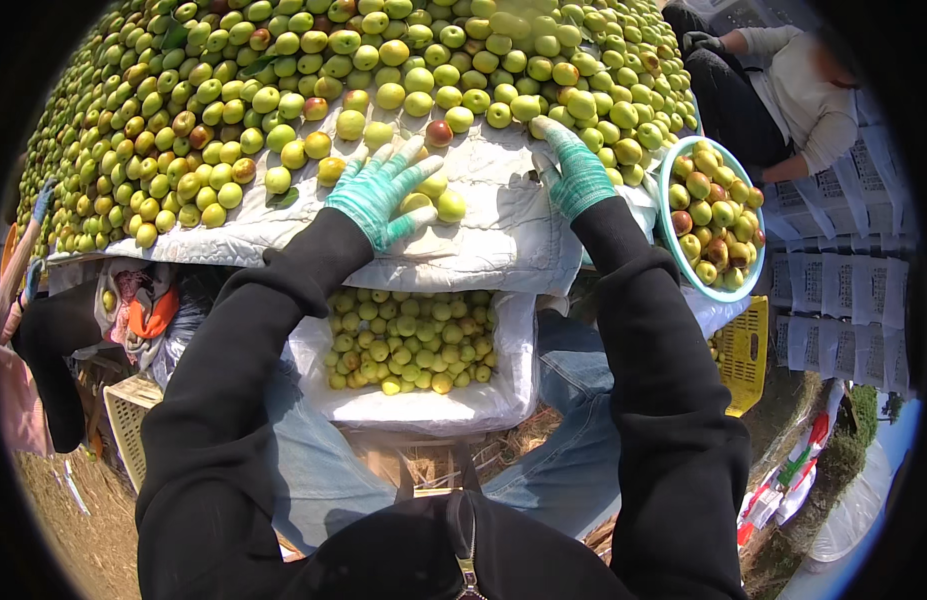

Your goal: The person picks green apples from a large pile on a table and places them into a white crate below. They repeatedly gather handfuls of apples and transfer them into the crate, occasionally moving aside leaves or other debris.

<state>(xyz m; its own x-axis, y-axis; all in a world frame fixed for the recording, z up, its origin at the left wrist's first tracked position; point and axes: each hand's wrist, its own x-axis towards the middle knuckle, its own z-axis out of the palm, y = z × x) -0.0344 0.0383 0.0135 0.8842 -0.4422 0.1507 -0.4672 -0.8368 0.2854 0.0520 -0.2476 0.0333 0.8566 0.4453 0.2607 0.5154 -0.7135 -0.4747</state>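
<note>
Sorting small green fruits [435, 196] on a white padded sheet [503, 225] spread over the table, at 12 o'clock from the body. Left hand [378, 195], in a green glove, laid flat with fingers spread over a few loose fruits at the near edge of the heap, not clenched, cupping rather than gripping. Right hand [573, 170], gloved the same, at 2 o'clock, fingers curved against the foot of the pile [383, 70], touching the sheet and nearest fruits; whether a fruit sits under the palm cannot be told. Best done, as a judgement: raking gently with open fingers, rolling each fruit to show its whole skin, keeping pressure light so nothing bruises, and drawing only a few at a time toward the edge. Directly below, at 6 o'clock from the hands, a white-lined box [423, 400] of green fruits between the knees. At 3 o'clock, a pale blue-rimmed bowl [667, 230] with redder, mottled fruits. Further right, a yellow crate [745, 350]; at 1 o'clock, another person [793, 90] crouched beside the table.
</note>
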